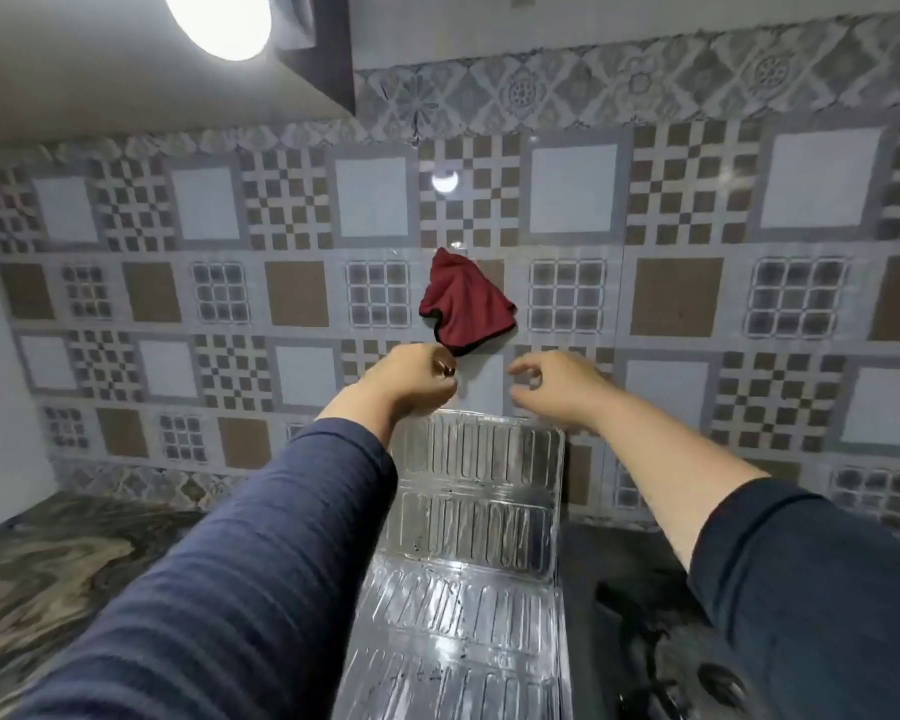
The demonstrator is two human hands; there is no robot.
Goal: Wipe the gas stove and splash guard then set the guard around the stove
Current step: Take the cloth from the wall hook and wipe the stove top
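1. Standing up between both arms, the shiny guard (468, 517) leans by the tiled wall (697, 304), its top edge under the hands.
2. Left hand (417, 379) fingers curl near the red cloth (466, 304); I cannot tell if they touch it.
3. Right hand (557, 384) fingers spread loosely, holding nothing.
4. The dark stove (645, 641) sits right of the guard.

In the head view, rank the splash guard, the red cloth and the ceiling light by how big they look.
Largest to smallest as they appear:
1. splash guard, though it is nearest the camera
2. red cloth and ceiling light: too close to rank, and the light is cut off by the frame.
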